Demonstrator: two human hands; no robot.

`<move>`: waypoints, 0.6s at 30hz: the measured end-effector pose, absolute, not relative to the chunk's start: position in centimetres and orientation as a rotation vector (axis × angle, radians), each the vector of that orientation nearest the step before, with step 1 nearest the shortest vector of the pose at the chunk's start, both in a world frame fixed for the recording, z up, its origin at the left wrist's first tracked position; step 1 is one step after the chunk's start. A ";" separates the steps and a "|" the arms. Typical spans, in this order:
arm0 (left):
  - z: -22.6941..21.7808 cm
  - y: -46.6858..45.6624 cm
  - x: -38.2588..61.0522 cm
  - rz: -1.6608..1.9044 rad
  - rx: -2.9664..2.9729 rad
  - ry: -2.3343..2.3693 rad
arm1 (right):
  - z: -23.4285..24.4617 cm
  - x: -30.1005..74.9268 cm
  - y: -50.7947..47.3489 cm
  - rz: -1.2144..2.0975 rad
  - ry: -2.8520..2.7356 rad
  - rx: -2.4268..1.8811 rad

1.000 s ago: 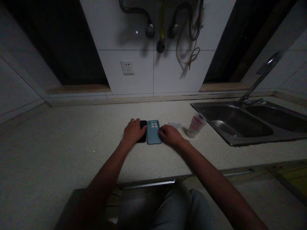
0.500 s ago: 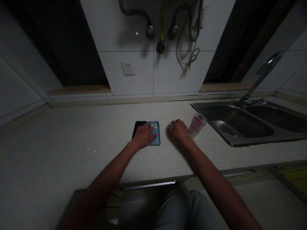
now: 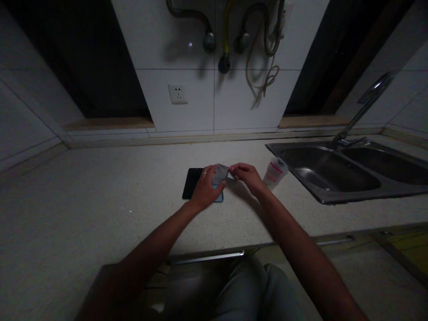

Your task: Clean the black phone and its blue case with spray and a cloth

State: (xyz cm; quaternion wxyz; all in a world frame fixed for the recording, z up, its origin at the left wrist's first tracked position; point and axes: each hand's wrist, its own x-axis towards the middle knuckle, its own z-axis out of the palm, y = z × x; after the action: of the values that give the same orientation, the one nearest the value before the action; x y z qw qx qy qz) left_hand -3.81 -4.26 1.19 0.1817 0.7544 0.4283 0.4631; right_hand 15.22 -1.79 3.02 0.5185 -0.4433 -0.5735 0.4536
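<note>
A black phone [image 3: 191, 183] lies flat on the pale countertop [image 3: 100, 191]. Beside it to the right lies a blue phone case [image 3: 219, 198], mostly hidden under my left hand [image 3: 207, 189]. My left hand and my right hand [image 3: 246, 176] meet just above the case. Together they pinch a small pale grey packet or wipe [image 3: 220, 172] between their fingertips. My left hand wears a ring. What the packet is cannot be made out in the dim light.
A small white bottle with a red label [image 3: 274, 173] lies tipped just right of my right hand. A steel double sink [image 3: 321, 196] with a tap [image 3: 364, 104] fills the right side. Hoses [image 3: 264, 35] and a wall socket [image 3: 177, 94] are on the tiled wall behind.
My right hand picked the small pale packet up from the counter and brought it left. My left hand rose off the blue case and took hold of the packet's other end.
</note>
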 end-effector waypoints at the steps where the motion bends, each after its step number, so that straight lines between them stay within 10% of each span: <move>1: 1.0 -4.2 -3.6 1.340 2.020 1.209 | 3.1 15.2 -1.9 1.179 -1.337 -1.020; 18: 2.9 -3.9 -3.7 1.074 1.052 0.769 | 4.0 14.8 -3.0 1.622 -1.247 -0.773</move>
State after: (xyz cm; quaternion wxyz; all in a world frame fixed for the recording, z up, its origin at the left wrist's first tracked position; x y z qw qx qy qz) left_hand -3.69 -3.86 2.85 0.6642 0.4659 0.3405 0.4753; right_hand 14.78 -3.04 4.03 0.4593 -0.3139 -0.5064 0.6588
